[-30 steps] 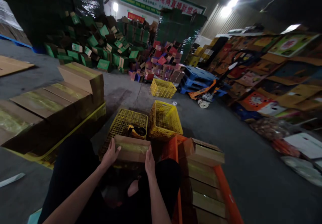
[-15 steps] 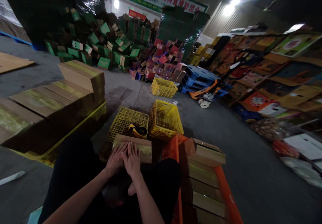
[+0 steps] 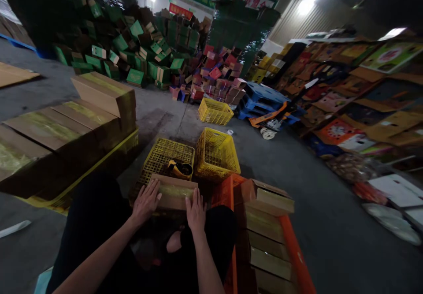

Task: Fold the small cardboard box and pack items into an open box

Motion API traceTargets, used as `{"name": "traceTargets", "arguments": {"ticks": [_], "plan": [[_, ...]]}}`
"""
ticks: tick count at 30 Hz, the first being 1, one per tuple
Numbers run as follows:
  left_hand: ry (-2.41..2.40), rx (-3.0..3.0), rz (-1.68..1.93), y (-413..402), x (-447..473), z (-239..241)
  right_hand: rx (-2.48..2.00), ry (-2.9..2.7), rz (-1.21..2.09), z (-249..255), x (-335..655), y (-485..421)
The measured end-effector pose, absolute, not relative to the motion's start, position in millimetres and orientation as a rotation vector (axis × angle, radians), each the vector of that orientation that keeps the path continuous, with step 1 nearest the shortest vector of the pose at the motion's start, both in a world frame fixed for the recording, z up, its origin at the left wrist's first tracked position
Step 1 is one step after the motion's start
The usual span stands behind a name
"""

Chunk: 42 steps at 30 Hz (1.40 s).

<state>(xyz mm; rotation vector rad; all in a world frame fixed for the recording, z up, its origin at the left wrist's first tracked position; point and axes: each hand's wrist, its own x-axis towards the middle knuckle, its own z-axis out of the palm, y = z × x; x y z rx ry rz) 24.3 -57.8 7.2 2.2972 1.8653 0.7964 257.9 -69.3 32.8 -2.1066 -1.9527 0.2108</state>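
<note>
A taped brown cardboard box (image 3: 175, 191) lies in front of my knees, resting on an upturned yellow crate (image 3: 167, 155). My left hand (image 3: 146, 201) lies flat on the box's near left corner, fingers stretched out. My right hand (image 3: 196, 209) presses flat against the box's near right end, fingers spread. A yellow tape dispenser (image 3: 180, 169) sits on the crate just behind the box.
Sealed brown boxes (image 3: 66, 126) are stacked on a yellow pallet at the left. An orange crate (image 3: 294, 250) at the right holds more flat boxes (image 3: 267, 199). Two yellow baskets (image 3: 216, 153) stand ahead. Piles of green and red cartons, blue pallets and a pallet jack (image 3: 267, 120) fill the back.
Both hands were together on the middle of the box top half a second ago; they have slid apart to its left and right ends.
</note>
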Motion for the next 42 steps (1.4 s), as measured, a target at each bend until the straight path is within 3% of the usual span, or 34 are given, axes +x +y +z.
{"name": "traceTargets", "arguments": {"ticks": [12, 20, 26, 35, 42], "plan": [[2.001, 2.267, 0.794, -53, 47, 3, -2.004, -1.877, 0.333, 31, 264, -67], [1.701, 2.483, 0.703, -70, 84, 7, -2.058, -2.003, 0.235, 51, 220, -70], [1.647, 2.497, 0.685, -64, 59, 8, -1.962, -2.082, 0.329, 50, 198, -69], [1.800, 2.373, 0.759, -58, 19, 13, -2.106, -1.923, 0.213, 37, 253, -63], [1.923, 2.233, 0.832, -54, 18, 8, -1.898, -1.861, 0.277, 17, 267, -56]]}}
